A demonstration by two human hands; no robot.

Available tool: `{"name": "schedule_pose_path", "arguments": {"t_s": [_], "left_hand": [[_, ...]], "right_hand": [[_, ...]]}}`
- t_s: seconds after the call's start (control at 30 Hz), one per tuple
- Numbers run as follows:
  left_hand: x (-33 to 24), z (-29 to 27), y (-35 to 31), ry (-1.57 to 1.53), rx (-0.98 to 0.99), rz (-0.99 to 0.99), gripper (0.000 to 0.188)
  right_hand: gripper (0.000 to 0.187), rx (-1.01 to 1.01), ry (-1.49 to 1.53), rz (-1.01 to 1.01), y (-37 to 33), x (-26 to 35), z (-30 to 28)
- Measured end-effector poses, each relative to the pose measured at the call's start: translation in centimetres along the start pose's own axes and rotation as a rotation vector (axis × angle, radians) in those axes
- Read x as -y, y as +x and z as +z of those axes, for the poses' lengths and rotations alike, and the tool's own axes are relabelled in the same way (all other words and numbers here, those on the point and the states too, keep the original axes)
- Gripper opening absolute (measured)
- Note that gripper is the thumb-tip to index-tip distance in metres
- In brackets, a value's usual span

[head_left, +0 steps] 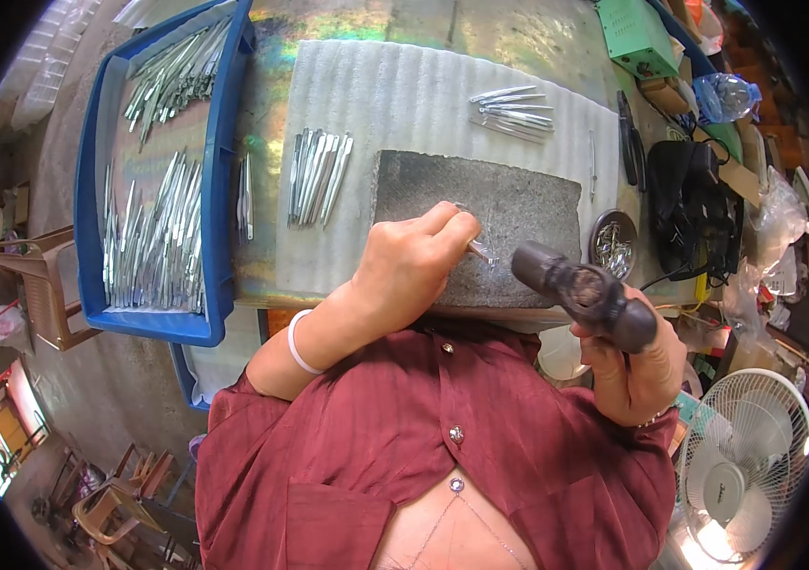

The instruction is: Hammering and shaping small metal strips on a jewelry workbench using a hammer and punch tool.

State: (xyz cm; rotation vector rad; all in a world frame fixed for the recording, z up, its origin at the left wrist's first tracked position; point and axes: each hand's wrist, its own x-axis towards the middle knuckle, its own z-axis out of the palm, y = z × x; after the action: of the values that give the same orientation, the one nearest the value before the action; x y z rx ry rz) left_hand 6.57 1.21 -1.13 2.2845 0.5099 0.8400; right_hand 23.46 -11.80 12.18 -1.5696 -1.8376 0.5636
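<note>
My left hand is closed around a slim shiny metal piece, whose end pokes out past the fingers over a dark grey rough slab. Most of that piece is hidden in the fist. In my right hand is a hammer with a dark head, raised near the slab's right front corner and apart from the metal piece. White foam sheeting lies under the slab. On it rest a row of slim silvery metal pieces to the left and a smaller bunch at the back.
A blue tray at left holds many similar pieces. Right of the slab sits a round dish of small metal parts. Beyond it are black-handled pliers, a black bag-like object, a green box, a bottle and a fan.
</note>
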Motion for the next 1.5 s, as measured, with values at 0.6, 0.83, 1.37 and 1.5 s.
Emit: {"name": "schedule_pose_path", "arguments": {"t_s": [0.6,0.83,1.37,1.5], "left_hand": [[0.0,0.0,-0.1,-0.004,0.017,-0.024,0.019],[-0.5,-0.1,0.3,0.0,0.047,-0.017,0.021],[-0.5,-4.1,0.5,-1.55,-0.131,-0.649,0.016],[-0.4,-4.0,0.6,-1.593,-0.13,-0.662,0.015]], "right_hand": [[0.054,0.175,-0.221,0.045,0.1,1.3,-0.4],[0.047,-0.327,0.286,-0.232,-1.5,2.0,-1.5],[0.048,-0.119,-0.257,0.292,-0.3,-6.8,5.7],[0.051,-0.084,-0.341,0.388,-0.2,-7.4,7.0]]}}
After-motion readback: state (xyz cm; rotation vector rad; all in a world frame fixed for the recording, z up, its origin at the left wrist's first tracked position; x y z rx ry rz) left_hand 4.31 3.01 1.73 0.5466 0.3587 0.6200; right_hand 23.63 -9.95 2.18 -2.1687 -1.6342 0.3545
